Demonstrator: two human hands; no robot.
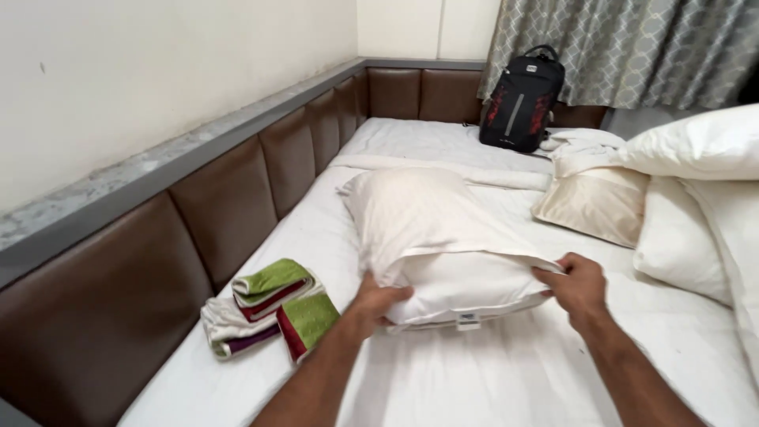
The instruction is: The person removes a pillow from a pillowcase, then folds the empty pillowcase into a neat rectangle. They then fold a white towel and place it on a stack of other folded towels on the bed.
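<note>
Hands grip opposite ends of the open edge of a white cotton pillowcase on the white-sheeted bed; left hand closed on its lower left corner; right hand pinching the case's upper flap; plump white pillow lies inside, its end showing between the hands; folded green, maroon and white towels lie left of the left hand; black backpack stands far beyond both hands, against the brown padded headboard.
</note>
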